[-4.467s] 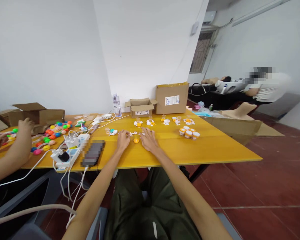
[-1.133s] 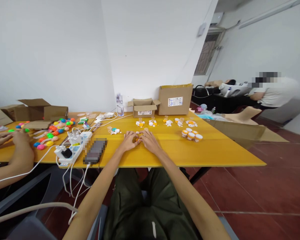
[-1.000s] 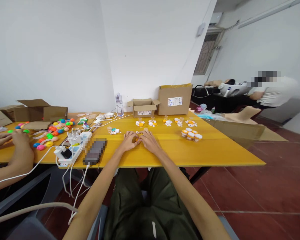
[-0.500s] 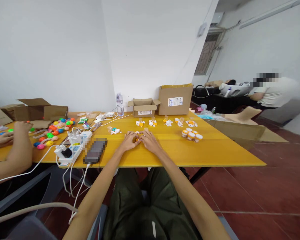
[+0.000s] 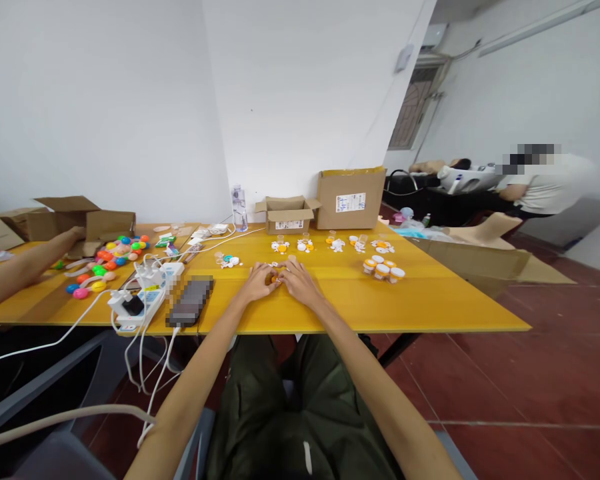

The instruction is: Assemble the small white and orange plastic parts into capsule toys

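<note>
My left hand (image 5: pixel 259 283) rests on the table with its fingers curled, thumb and fingertips closed on a small orange piece (image 5: pixel 274 279). Facing it, my right hand (image 5: pixel 300 285) has its fingertips bent in against the same piece. The fingers hide most of it, so its exact kind does not show. Just beyond my hands lie several small piles of white and orange parts (image 5: pixel 305 247) with clear cups. A group of small clear jars with orange-and-white lids (image 5: pixel 383 269) stands to the right. White and teal parts (image 5: pixel 230 261) lie to the left.
A small open carton (image 5: pixel 289 217) and a larger carton (image 5: pixel 351 200) stand at the back beside a bottle (image 5: pixel 239 209). On the left are a power strip (image 5: pixel 150 300) with cables, a phone (image 5: pixel 190 302) and colourful balls (image 5: pixel 123 248). A co-worker's arm (image 5: pixel 35 262) reaches over the table there.
The co-worker's arm at the left has stretched forward toward the open box. My own hands stay in nearly the same place around the orange piece.
</note>
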The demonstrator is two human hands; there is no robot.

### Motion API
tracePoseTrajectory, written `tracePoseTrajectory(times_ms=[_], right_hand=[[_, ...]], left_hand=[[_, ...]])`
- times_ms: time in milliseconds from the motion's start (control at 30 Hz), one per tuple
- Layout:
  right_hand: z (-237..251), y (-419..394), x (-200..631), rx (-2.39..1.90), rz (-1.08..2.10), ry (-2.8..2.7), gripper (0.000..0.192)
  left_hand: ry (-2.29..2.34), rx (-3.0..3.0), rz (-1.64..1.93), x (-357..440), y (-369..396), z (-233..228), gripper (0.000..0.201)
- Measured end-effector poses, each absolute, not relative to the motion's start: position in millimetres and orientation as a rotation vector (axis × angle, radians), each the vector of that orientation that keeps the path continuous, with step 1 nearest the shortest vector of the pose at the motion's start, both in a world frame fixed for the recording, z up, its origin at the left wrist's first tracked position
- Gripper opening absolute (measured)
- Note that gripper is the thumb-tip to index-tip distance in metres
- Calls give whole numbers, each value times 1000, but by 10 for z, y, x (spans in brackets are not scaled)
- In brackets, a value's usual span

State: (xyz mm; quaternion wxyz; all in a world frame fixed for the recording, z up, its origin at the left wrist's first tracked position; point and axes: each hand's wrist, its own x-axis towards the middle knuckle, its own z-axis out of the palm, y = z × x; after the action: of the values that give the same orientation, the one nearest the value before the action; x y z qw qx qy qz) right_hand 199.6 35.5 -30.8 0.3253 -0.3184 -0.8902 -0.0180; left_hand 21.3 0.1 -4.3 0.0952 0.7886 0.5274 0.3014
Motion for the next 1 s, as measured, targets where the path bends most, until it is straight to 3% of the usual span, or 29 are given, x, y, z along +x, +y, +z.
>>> tracePoseTrajectory(times_ms=[1000], right_hand=[[-281, 368, 2027, -818, 49, -2323, 19]], left_hand=[[1543, 2344, 857, 221, 0, -45, 13]])
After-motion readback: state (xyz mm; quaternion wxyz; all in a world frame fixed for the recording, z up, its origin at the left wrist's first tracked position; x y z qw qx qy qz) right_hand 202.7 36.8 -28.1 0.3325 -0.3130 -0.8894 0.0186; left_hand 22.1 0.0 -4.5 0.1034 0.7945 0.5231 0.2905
